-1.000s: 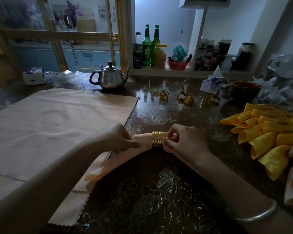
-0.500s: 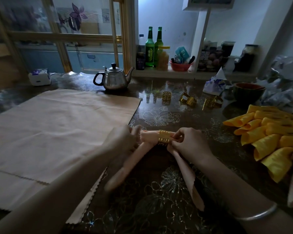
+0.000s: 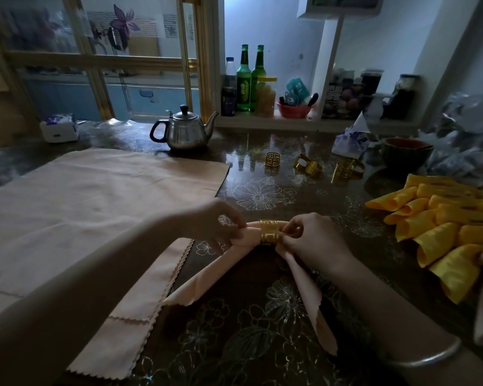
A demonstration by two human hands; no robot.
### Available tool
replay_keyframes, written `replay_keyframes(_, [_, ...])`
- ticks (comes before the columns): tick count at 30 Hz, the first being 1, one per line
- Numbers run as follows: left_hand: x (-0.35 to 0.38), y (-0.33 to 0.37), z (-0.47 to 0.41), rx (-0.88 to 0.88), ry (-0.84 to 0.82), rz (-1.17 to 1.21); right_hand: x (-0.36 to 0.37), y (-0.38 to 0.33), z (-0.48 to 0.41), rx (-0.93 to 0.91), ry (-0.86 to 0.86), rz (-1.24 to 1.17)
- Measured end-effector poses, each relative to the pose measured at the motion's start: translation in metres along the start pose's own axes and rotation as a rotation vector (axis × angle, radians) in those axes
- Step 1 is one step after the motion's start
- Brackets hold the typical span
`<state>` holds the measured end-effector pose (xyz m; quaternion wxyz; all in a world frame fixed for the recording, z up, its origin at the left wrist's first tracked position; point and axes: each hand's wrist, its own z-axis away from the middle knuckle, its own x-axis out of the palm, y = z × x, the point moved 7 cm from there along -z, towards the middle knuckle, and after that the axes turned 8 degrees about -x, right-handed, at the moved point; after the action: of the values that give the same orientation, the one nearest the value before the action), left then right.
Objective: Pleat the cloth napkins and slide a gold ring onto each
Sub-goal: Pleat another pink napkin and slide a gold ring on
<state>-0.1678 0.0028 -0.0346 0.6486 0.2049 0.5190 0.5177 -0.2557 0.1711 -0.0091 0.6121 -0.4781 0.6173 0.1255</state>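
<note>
The person's left hand (image 3: 218,222) and right hand (image 3: 311,242) met over the near middle of the dark flower-patterned table (image 3: 262,346), with a peach napkin (image 3: 236,247) between them. A gold ring (image 3: 270,232) sat around the gathered middle of that napkin, raised slightly off the tabletop. The left hand's fingertips were pressed together, pinching the cloth just left of the ring. The right hand's fingers were curled, thumb and forefinger pinching the cloth right against the ring's right rim; whether they also touched the metal could not be told. From the ring the napkin's two tails spread toward the near side, one to the left, lapping over the flat cloths, and one to the right, ending in a zigzag edge.

A stack of flat peach napkins (image 3: 95,207) covered the left part of the table. Three spare gold rings (image 3: 273,159) lay farther away, right of a steel teapot (image 3: 185,132). Rolled yellow napkins (image 3: 444,227) were piled at the right edge, near a dark bowl (image 3: 406,154). A silver bangle (image 3: 430,355) circled the right wrist. Two green bottles (image 3: 243,79) stood on the far shelf.
</note>
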Motion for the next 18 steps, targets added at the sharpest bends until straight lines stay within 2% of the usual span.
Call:
replay_keyframes(3, [0.002, 0.007, 0.003, 0.004, -0.041, -0.101, 0.000, -0.001, -0.002, -0.005, -0.047, 0.026])
replay_keyframes(4, [-0.003, 0.011, 0.000, 0.068, 0.038, -0.258, 0.000, -0.001, -0.003, -0.005, -0.063, 0.029])
replay_keyframes(6, [-0.004, 0.026, 0.002, 0.310, 0.258, -0.669, 0.000, -0.001, -0.005, -0.007, -0.087, 0.031])
replay_keyframes(8, [0.004, 0.031, 0.005, 0.484, 0.373, -0.863, 0.000, -0.002, -0.006, -0.012, -0.096, 0.028])
replay_keyframes(11, [0.011, 0.031, 0.010, 0.482, 0.504, -1.025, 0.002, -0.001, -0.006, -0.015, -0.104, 0.033])
replay_keyframes(13, [0.009, 0.029, 0.017, 0.501, 0.541, -0.941, 0.001, 0.000, -0.006, -0.013, -0.102, 0.038])
replay_keyframes(15, [-0.001, 0.021, 0.022, 0.450, 0.516, -0.632, 0.001, 0.001, -0.005, -0.015, -0.092, 0.042])
replay_keyframes(17, [-0.013, 0.006, 0.022, 0.274, 0.504, -0.317, 0.001, 0.001, -0.004, -0.017, -0.089, 0.047])
replay_keyframes(18, [-0.019, -0.003, 0.022, 0.176, 0.543, -0.256, 0.001, 0.001, -0.004, -0.020, -0.093, 0.051])
